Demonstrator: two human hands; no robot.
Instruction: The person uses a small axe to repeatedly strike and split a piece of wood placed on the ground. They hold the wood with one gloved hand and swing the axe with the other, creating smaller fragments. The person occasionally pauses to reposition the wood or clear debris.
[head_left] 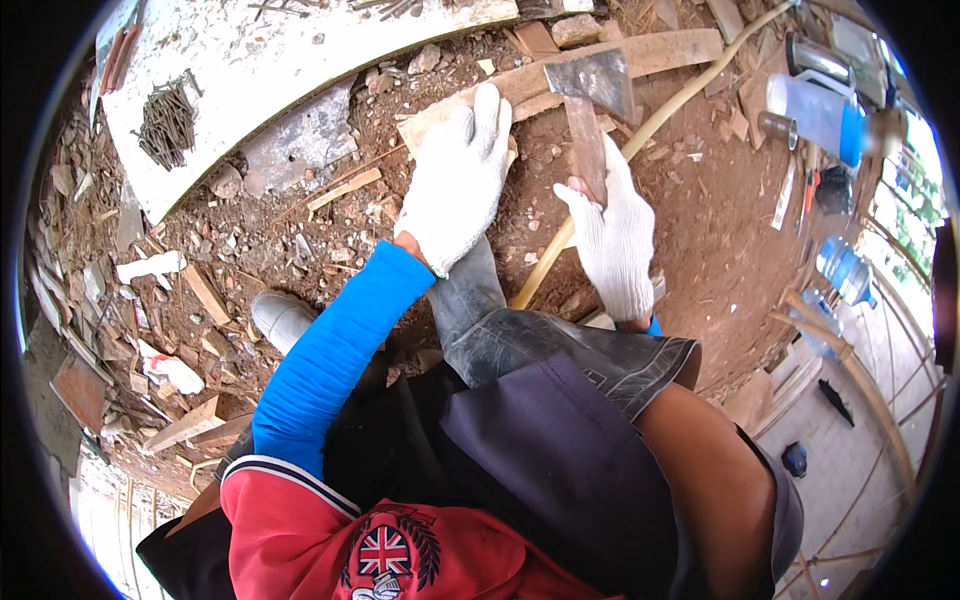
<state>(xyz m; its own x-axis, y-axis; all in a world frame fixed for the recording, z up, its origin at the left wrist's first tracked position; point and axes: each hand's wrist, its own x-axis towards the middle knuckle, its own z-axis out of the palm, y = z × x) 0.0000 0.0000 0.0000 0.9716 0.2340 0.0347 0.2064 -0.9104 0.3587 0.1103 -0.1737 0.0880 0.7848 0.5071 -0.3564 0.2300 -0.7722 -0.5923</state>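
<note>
My left hand (455,175), in a white knit glove, lies over the near end of a curved wooden plank (640,55) and holds it against the dirt. Part of its grip is hidden behind the glove. In my gloved right hand (612,235) is a hatchet, its wooden handle (586,145) pointing away from me. The dark, worn hatchet head (592,82) is over the plank, to the right of my left hand; whether it touches the wood I cannot tell.
A yellow hose (680,112) runs past my right hand. At the far left, a white board (260,60) carries a pile of nails (168,122). Wood scraps (205,295) and rubble litter the ground at left. A clear jug (815,105) and bottles (845,268) lie at right.
</note>
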